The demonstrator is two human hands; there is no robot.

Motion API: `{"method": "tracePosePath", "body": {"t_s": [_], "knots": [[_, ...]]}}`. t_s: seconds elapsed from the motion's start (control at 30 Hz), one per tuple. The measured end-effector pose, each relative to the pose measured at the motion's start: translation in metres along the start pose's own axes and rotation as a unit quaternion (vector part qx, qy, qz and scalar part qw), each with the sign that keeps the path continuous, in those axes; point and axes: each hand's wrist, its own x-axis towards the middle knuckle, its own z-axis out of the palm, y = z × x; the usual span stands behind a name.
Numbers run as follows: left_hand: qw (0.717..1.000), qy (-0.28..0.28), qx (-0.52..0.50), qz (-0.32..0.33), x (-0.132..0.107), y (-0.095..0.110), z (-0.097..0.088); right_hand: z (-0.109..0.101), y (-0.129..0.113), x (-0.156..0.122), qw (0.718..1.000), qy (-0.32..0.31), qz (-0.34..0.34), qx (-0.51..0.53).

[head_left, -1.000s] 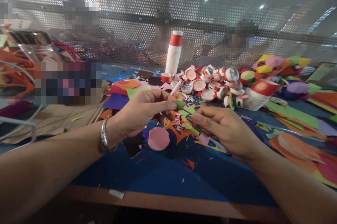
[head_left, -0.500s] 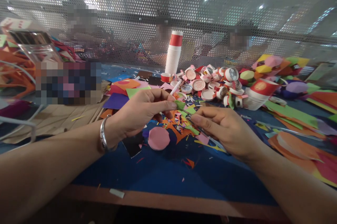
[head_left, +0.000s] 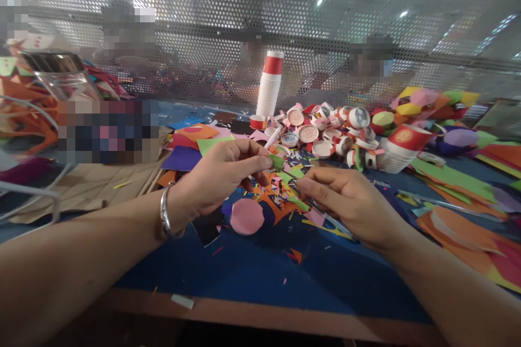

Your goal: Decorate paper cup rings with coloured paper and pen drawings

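Note:
My left hand (head_left: 232, 170), wearing a silver bangle, pinches a small piece of green paper (head_left: 277, 162) between thumb and fingers. The paper looks curled. My right hand (head_left: 345, 200) is closed around a slim tool with a thin metal tip (head_left: 290, 174); the tip reaches to the green paper. Most of the tool is hidden in the hand, so its exact kind does not show. Just beyond the left fingertips is a white stick (head_left: 272, 138); whether it is held cannot be told. Below the hands lies a pink paper-covered disc (head_left: 247, 216) on the blue tabletop (head_left: 260, 271).
Colourful paper scraps (head_left: 280, 195) are strewn beneath the hands. Behind them are a heap of small paper-cup pieces (head_left: 308, 133) and a tall stack of paper cups (head_left: 268, 89). More cups (head_left: 401, 146) lean at right, by coloured sheets (head_left: 451, 178). Cardboard (head_left: 106, 189) and a jar (head_left: 65, 75) are left.
The green paper now looks more rounded at the tool's tip. Both hands keep nearly the same place, and the whole view has shifted slightly.

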Motion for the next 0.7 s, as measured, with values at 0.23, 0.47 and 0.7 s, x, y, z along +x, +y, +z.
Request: {"method": "tracePosePath", "body": {"t_s": [0.23, 0.47, 0.7], "knots": [[0.999, 0.013, 0.034, 0.014, -0.0011, 0.0008, 0.0011, -0.0009, 0.0027, -0.0007, 1.0, 0.012, 0.002, 0.019], [0.999, 0.011, 0.037, 0.019, -0.001, 0.0018, 0.0037, -0.0008, 0.0052, -0.0015, 0.999, 0.013, 0.008, 0.029], [1.0, 0.01, 0.001, 0.009, -0.001, -0.0002, 0.001, -0.0015, 0.006, -0.0015, 0.999, 0.009, 0.005, 0.042]]}}
